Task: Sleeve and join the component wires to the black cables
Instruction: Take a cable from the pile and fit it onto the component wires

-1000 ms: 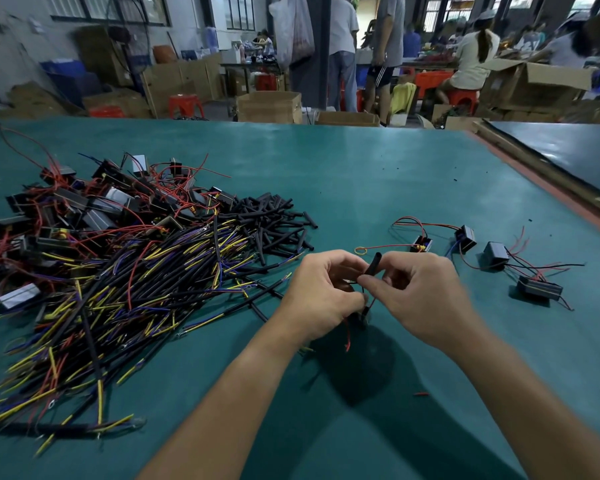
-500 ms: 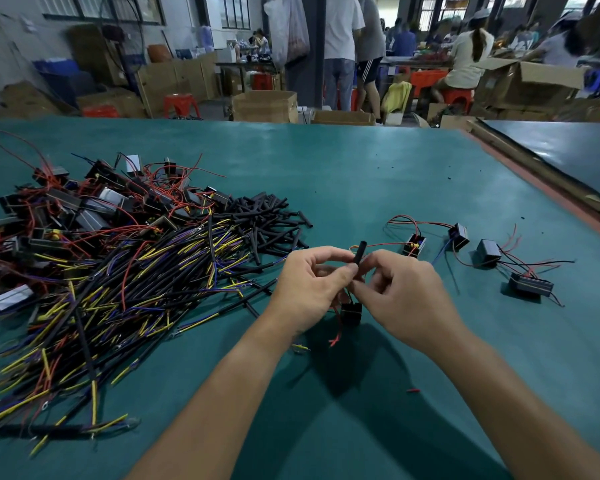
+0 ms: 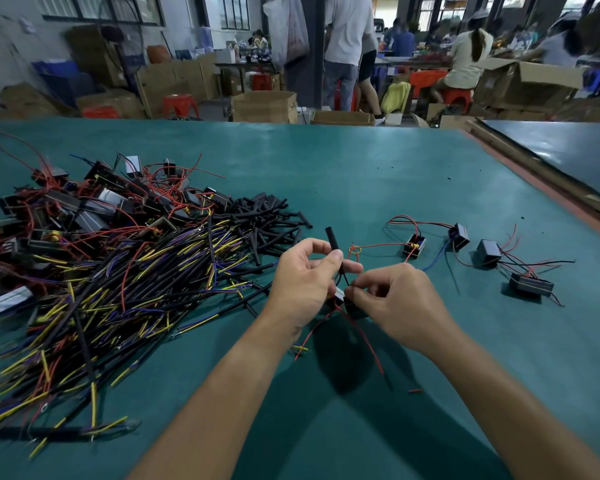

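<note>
My left hand (image 3: 303,278) pinches a short black sleeve tube (image 3: 332,240) that stands upright above its fingertips. My right hand (image 3: 394,301) pinches a thin black wire just below the sleeve. A small black component (image 3: 340,299) sits between both hands, mostly hidden, with red wires (image 3: 368,341) hanging from it over the green table (image 3: 361,174). A big heap of black cables with yellow and blue ends (image 3: 118,289) lies to the left. Loose black sleeves (image 3: 271,220) lie at the heap's far right side.
Black box components with red wires (image 3: 94,202) are piled behind the cables. Several wired components (image 3: 487,252) lie to the right of my hands. The table's right edge (image 3: 548,192) runs diagonally. Cardboard boxes (image 3: 264,107) and people stand beyond the far edge.
The sleeve has passed from my right fingers to my left and now stands upright. My right hand dropped lower onto the wire. The red wires now hang in view below the hands.
</note>
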The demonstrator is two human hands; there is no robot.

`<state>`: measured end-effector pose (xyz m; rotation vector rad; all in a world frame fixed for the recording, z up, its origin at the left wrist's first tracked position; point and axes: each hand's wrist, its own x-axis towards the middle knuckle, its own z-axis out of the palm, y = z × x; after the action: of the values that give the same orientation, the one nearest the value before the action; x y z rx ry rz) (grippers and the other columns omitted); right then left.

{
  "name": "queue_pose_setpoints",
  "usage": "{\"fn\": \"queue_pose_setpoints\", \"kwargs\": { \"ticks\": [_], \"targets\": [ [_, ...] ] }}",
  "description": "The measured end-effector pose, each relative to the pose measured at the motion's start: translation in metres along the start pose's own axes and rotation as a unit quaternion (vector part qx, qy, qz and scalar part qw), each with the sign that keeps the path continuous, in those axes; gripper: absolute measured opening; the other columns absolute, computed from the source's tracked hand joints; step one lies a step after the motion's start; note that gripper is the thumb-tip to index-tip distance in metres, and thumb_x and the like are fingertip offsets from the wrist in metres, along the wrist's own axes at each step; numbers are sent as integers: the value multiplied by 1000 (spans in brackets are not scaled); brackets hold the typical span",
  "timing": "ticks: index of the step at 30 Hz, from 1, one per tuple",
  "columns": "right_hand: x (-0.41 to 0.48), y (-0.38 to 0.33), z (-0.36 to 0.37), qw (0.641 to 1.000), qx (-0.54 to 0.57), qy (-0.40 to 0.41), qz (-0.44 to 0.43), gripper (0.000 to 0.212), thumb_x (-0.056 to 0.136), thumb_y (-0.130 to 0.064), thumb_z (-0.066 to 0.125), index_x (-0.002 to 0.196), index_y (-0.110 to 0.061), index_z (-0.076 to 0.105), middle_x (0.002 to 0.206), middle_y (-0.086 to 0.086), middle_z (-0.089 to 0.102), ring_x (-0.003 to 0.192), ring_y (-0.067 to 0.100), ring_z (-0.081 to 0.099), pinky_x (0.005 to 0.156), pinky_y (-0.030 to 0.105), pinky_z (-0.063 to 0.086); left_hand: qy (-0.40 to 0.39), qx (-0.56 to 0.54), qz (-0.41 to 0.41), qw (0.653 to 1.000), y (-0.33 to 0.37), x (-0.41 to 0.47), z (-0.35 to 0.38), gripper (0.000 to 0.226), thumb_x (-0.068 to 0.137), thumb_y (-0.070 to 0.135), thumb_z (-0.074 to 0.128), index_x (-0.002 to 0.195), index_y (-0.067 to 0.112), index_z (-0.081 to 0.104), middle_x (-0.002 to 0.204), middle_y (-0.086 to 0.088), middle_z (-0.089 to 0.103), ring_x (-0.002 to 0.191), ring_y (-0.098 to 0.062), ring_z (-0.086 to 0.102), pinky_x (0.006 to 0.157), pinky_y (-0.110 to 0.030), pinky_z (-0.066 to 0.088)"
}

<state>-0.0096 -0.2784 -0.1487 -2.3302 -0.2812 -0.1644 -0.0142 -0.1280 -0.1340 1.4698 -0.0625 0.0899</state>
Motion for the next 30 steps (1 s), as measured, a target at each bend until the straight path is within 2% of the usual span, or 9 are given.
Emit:
{"fn": "queue_pose_setpoints", "kwargs": {
  "ticks": [6, 10, 12, 19, 24, 25, 27, 28, 30],
  "targets": [
    [0, 1, 2, 999, 11, 42, -27, 26, 83, -27, 72, 58, -29, 66, 43, -11, 46, 45, 9, 40, 45, 18, 28, 11, 25, -18, 999, -3, 3, -5, 10, 95, 12, 60, 85, 11, 57, 79, -7, 70, 45, -10, 51, 54, -25, 49],
    [0, 1, 3, 997, 20, 67, -45, 20, 82, -25, 73, 63, -22, 70, 44, -10, 49, 45, 8, 40, 47, 16, 26, 17, 59, -17, 998, -3, 5, -9, 10, 91, 14, 67, 82, 11, 64, 68, 1, 61, 46, -6, 53, 55, -24, 51],
    [0, 1, 4, 996, 23, 74, -49, 18, 82, -25, 73, 65, -20, 72, 47, -7, 53, 45, 8, 41, 49, 21, 30, 21, 64, -10, 998, -3, 5, -9, 10, 90, 12, 67, 81, 10, 65, 67, -1, 61, 45, -6, 55, 56, -25, 52],
    [0, 3, 3, 997, 48, 32, -45, 24, 85, -27, 73, 65, -13, 72, 40, -8, 39, 40, 8, 32, 42, 16, 23, 32, 34, 10, 999, -3, 1, -4, 12, 88, 5, 68, 77, 7, 65, 51, 4, 62, 43, -7, 57, 54, -22, 53],
    [2, 4, 0, 998, 38, 25, -48, 20, 86, -27, 73, 70, -15, 74, 44, -4, 43, 42, 9, 32, 44, 17, 24, 29, -7, -27, 999, -2, 2, -3, 12, 88, 8, 69, 77, 11, 65, 59, 3, 66, 46, -7, 60, 56, -21, 52],
    [2, 4, -1, 998, 46, 19, -47, 16, 87, -26, 72, 74, -17, 76, 47, -2, 50, 44, 9, 36, 45, 22, 30, 26, -31, -44, 998, -1, 3, -3, 12, 88, 8, 69, 78, 12, 64, 62, 2, 67, 47, -8, 61, 56, -21, 52],
    [3, 4, -2, 996, 87, -6, -35, 8, 87, -25, 72, 86, -20, 79, 59, 9, 62, 54, 29, 49, 52, 36, 43, 18, -71, -76, 994, 0, 2, -4, 13, 89, 9, 68, 78, 14, 63, 65, 0, 68, 48, -7, 62, 56, -20, 52],
    [3, 4, -2, 993, 109, -21, -29, 8, 88, -25, 72, 90, -22, 79, 60, 10, 61, 56, 33, 48, 54, 39, 42, 15, -79, -87, 993, 0, 2, -4, 14, 89, 9, 67, 78, 16, 62, 64, 0, 69, 49, -7, 62, 56, -19, 52],
    [3, 4, -2, 988, 144, -50, -23, 8, 88, -23, 72, 87, -25, 80, 57, 5, 49, 55, 25, 36, 56, 37, 32, 12, -72, -92, 993, 0, 2, -3, 15, 89, 10, 67, 76, 18, 62, 62, 2, 69, 49, -6, 62, 57, -18, 51]
  ]
}}
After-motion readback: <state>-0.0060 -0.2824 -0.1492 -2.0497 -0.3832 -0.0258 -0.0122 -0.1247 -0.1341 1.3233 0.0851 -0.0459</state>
